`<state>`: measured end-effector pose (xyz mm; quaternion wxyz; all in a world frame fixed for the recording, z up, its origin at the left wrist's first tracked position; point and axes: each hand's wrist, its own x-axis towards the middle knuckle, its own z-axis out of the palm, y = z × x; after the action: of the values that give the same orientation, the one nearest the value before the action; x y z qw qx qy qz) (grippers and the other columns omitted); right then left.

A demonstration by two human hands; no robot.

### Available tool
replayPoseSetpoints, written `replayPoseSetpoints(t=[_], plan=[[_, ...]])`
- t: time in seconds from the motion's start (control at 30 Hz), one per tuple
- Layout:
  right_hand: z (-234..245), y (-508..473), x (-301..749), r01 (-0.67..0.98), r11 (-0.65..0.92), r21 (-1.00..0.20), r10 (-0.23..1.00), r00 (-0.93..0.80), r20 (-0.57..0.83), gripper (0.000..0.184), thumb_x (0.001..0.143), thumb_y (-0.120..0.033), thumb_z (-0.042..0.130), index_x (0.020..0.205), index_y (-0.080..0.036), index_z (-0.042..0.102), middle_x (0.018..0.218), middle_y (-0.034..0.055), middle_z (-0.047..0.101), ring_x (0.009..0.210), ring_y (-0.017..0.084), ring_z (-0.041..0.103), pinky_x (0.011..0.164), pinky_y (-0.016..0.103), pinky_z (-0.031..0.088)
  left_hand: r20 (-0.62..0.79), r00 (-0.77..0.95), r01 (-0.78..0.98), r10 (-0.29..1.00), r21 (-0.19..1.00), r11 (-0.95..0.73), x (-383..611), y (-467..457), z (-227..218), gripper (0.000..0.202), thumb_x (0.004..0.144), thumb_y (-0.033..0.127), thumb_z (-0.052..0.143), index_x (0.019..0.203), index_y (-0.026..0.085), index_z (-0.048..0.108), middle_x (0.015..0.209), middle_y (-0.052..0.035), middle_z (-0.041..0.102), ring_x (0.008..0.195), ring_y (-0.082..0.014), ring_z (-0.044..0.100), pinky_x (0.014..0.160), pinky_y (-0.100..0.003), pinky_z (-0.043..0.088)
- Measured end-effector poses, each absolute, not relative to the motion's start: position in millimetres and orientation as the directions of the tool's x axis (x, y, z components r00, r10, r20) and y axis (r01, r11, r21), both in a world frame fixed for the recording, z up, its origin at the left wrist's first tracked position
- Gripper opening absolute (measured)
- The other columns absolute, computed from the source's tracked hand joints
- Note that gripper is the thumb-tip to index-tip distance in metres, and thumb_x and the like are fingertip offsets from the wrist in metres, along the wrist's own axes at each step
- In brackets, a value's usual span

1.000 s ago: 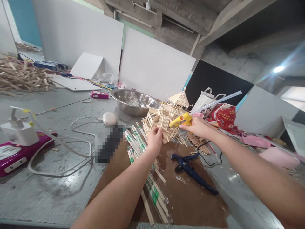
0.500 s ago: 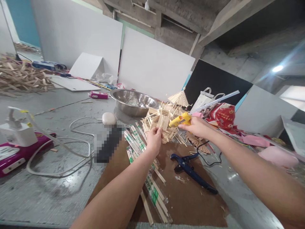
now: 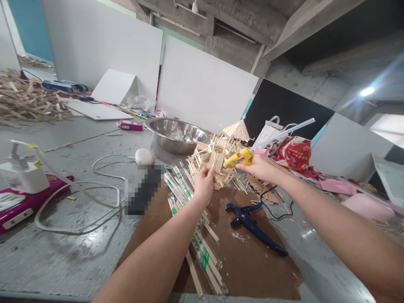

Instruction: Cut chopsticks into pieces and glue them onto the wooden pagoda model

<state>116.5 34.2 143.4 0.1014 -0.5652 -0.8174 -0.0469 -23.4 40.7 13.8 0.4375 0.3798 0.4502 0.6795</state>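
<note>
My right hand (image 3: 260,167) is closed round a yellow glue gun (image 3: 237,158) with a long clear glue stick (image 3: 284,132) jutting out behind it; the nozzle points left at a model built of wooden sticks (image 3: 214,158). My left hand (image 3: 204,183) pinches the near side of that stick model, fingers closed on it. The model rests at the far edge of a brown board (image 3: 249,261). Wrapped chopsticks (image 3: 189,210) lie scattered on the board under my left forearm.
Blue cutters (image 3: 252,225) lie on the board to the right. A steel bowl (image 3: 178,134), a white oval object (image 3: 144,156), a white cable (image 3: 94,198), a pink device with charger (image 3: 22,189), white panels (image 3: 205,86), a red bag (image 3: 295,153) and a stick pile (image 3: 28,101) surround the area.
The glue gun's nozzle has edged slightly left and up toward the stick model. My left hand stays on the model.
</note>
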Motion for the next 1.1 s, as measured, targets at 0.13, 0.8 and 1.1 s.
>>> replayPoseSetpoints(t=[0.13, 0.8, 1.1], plan=[[142.5, 36.7, 117.2, 0.935, 0.354, -0.031, 0.913, -0.338, 0.230, 0.034, 0.069, -0.048, 0.049, 0.082, -0.020, 0.062, 0.069, 0.0051, 0.064, 0.065, 0.018, 0.058, 0.056, 0.027, 0.039, 0.117, -0.325, -0.248, 0.938, 0.947, -0.204, -23.5, 40.4, 14.2, 0.020, 0.071, 0.033, 0.046, 0.060, 0.016, 0.047, 0.043, 0.0060, 0.042, 0.033, -0.0046, 0.035, 0.035, -0.016, 0.027], [156.0, 50.1, 130.7, 0.934, 0.354, 0.056, 0.875, -0.352, 0.333, 0.042, 0.069, -0.055, 0.044, 0.081, -0.019, 0.062, 0.074, 0.0104, 0.063, 0.072, 0.024, 0.058, 0.057, 0.032, 0.041, 0.165, -0.295, -0.197, 0.941, 0.953, -0.229, -19.9, 39.8, 10.7, 0.024, 0.070, 0.035, 0.047, 0.055, 0.017, 0.043, 0.041, 0.0056, 0.042, 0.034, -0.0054, 0.035, 0.036, -0.017, 0.026], [151.8, 56.0, 124.2, 0.925, 0.373, 0.067, 0.867, -0.374, 0.329, 0.043, 0.071, -0.053, 0.042, 0.085, -0.018, 0.062, 0.081, 0.0119, 0.064, 0.078, 0.025, 0.058, 0.064, 0.034, 0.042, 0.116, -0.238, -0.248, 0.964, 0.953, -0.176, -11.1, 36.1, 9.0, 0.025, 0.068, 0.034, 0.052, 0.052, 0.016, 0.048, 0.038, 0.0058, 0.041, 0.032, -0.0047, 0.033, 0.035, -0.017, 0.024]])
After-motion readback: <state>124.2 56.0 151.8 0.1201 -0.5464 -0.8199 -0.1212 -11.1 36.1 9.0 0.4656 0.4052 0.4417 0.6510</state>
